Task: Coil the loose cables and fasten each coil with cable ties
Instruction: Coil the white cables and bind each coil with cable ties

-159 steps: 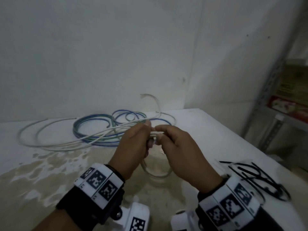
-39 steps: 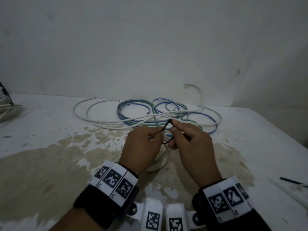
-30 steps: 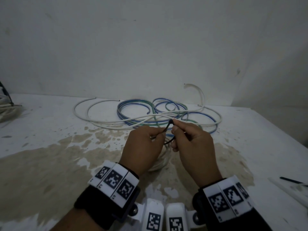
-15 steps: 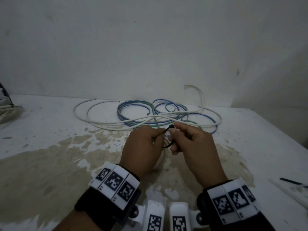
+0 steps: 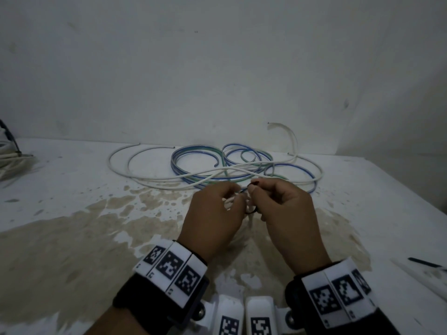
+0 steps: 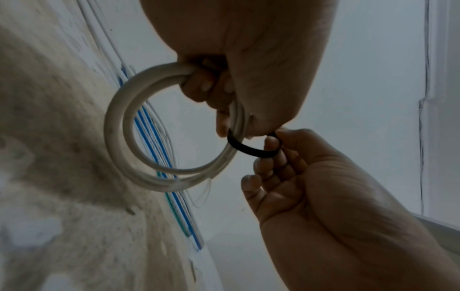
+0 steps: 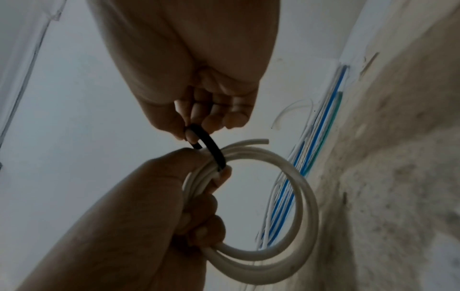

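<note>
My left hand point(image 5: 231, 198) grips a small coil of white cable point(image 6: 117, 137), fingers curled round its strands; in the head view the coil is mostly hidden behind both hands. A black cable tie point(image 6: 251, 150) loops round the coil's strands beside my left fingertips. My right hand point(image 5: 256, 193) pinches the tie between thumb and forefinger, just right of the left hand. The right wrist view shows the tie point(image 7: 211, 146) running from my right fingertips down onto the coil point(image 7: 308, 196). Both hands hover a little above the table.
Loose white cable point(image 5: 125, 163) and blue and green cables point(image 5: 193, 151) lie tangled on the stained white table point(image 5: 72, 238) behind my hands, near the wall. A black tie point(image 5: 423, 261) lies at the right edge. Another cable bundle point(image 5: 9, 155) sits far left.
Five seconds ago both hands held the coil with no tie. Over the last second the hands have sunk slightly and drawn closer, and the tie loop between them looks smaller.
</note>
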